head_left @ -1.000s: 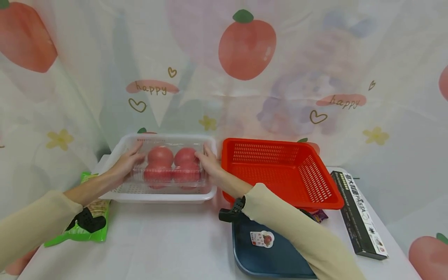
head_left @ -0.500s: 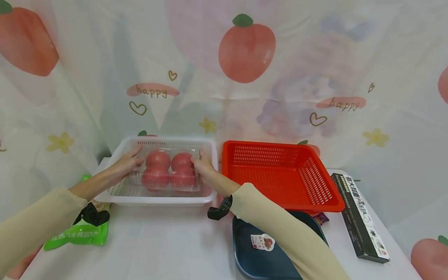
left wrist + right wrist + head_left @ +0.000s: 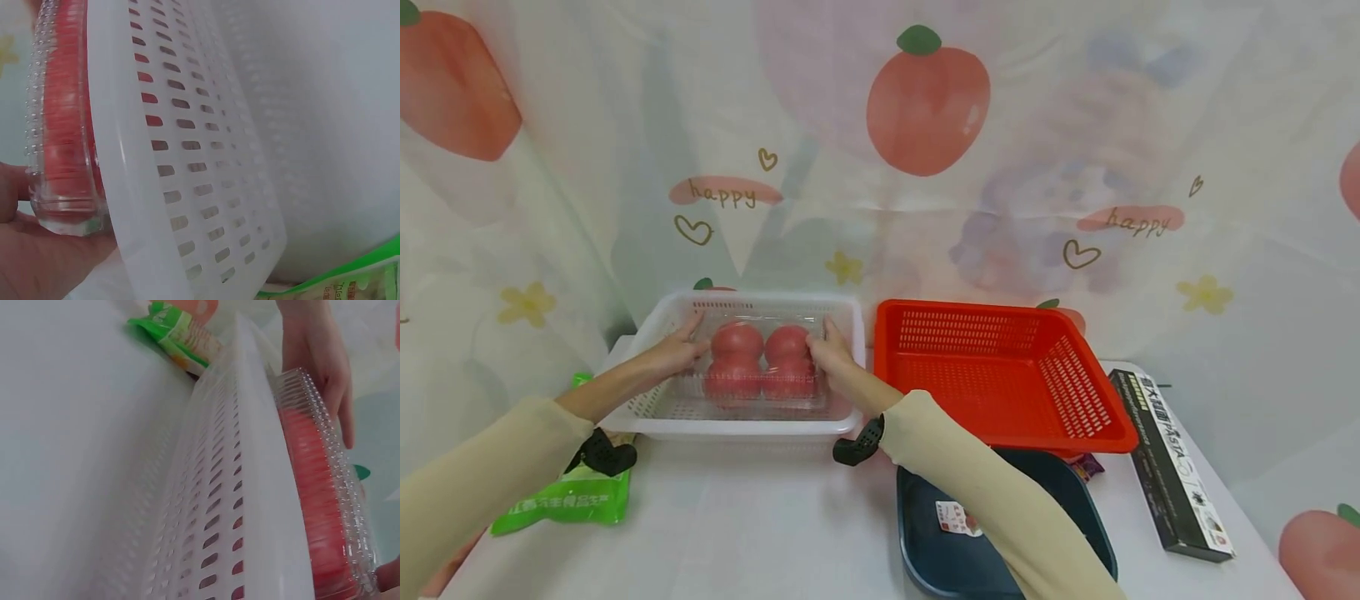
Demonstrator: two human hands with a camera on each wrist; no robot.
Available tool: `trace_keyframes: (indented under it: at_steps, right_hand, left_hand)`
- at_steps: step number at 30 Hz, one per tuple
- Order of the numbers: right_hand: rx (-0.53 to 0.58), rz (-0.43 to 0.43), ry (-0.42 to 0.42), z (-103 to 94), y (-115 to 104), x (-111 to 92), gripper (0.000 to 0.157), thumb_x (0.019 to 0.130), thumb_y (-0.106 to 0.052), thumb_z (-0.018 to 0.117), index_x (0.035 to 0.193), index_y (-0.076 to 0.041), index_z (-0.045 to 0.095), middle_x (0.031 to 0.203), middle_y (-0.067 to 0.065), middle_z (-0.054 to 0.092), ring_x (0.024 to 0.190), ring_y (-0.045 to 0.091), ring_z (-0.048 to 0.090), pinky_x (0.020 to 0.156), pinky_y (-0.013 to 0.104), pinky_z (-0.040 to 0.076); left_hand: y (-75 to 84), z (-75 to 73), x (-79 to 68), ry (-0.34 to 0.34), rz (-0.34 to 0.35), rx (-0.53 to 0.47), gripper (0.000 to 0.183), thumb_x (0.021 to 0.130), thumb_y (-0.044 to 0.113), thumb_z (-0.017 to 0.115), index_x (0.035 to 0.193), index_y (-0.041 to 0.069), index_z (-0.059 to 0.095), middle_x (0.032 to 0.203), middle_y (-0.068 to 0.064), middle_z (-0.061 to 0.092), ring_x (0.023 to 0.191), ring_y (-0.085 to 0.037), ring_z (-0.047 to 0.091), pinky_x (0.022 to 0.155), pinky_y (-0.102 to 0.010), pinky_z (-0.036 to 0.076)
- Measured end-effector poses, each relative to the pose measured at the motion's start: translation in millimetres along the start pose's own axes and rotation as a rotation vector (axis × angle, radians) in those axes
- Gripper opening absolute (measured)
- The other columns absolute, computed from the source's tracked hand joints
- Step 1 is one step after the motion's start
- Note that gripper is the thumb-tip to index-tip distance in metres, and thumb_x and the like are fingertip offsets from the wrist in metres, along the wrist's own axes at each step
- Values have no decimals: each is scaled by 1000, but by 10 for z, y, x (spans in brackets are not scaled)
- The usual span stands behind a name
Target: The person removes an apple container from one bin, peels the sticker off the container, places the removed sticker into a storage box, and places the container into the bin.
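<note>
A clear plastic box of several red round fruits sits within the rim of a white slotted basket in the head view. My left hand holds the box's left end, and my right hand grips its right end. Close up in the left wrist view, thumb and fingers of the left hand bracket a corner of the box. At the right wrist view's lower edge, only a bit of the right hand shows. Whether the box touches the basket floor is hidden.
A red slotted basket stands right of the white one. In front of it lies a dark blue tray with a sticker, partly under my right sleeve. A black-and-white pasta box is far right; a green food bag is left.
The clear box has shifted slightly left and lower in the white basket, with both hands still on its ends. My right forearm has moved left, uncovering more of the blue tray.
</note>
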State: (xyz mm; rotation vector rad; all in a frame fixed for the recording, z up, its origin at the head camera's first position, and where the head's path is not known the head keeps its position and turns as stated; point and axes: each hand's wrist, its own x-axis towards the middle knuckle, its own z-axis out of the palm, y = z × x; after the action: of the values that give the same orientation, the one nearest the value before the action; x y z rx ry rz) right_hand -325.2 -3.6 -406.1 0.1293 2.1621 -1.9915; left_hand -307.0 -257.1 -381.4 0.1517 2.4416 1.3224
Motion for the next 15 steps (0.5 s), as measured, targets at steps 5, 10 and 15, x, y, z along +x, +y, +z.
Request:
trace_keyframes:
  at_steps: [5,10,15]
  right_hand:
    - [-80,-38,16,26,11,8,64,98,-10,48,155,-12,21,147,18,41,64,12,41,56,19,35]
    - [-189,-70,23,50,15,2,62,99,-11,47,155,-9,20,155,18,33,115,25,50,99,34,43]
    - [-360,-135,25,57,15,2,59,99,-12,48,152,-2,23,151,23,36,139,32,37,117,44,30]
  left_hand:
    - [-25,-39,8,-36,10,32,71,105,17,32,150,8,-23,79,-3,38,65,-9,39,70,-28,43]
    - [-90,-32,23,-69,21,36,72,105,16,30,150,8,-26,72,1,35,62,-10,38,63,-27,41]
    - [-138,-17,-10,-109,23,26,71,106,17,27,148,10,-30,66,3,32,57,-9,35,57,-25,36]
